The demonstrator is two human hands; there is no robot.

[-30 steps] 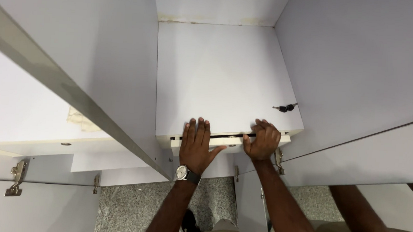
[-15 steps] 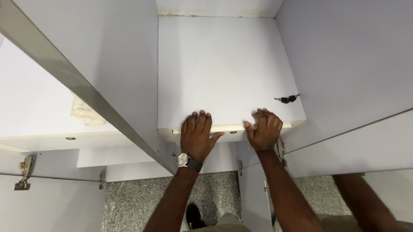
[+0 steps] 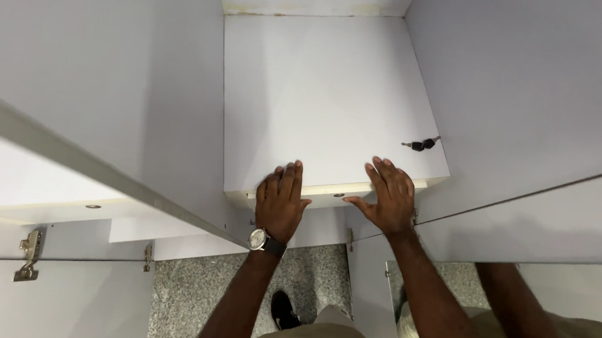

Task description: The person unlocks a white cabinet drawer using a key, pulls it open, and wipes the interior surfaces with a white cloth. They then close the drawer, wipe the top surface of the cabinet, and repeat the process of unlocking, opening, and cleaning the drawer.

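Head view looks down into a white cabinet (image 3: 112, 74), its side walls rising around a white shelf panel (image 3: 326, 101). Both hands lie flat on the panel's front edge, as if steadying it: left hand (image 3: 281, 201) and right hand (image 3: 388, 195), fingers spread, gripping nothing. Small keys (image 3: 421, 143) rest near the right wall.

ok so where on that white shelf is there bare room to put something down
Most of the white shelf is bare, from the back wall forward between both side panels. The front edge is crowded: the left hand and right hand lie flat there. Small dark keys sit by the right panel.
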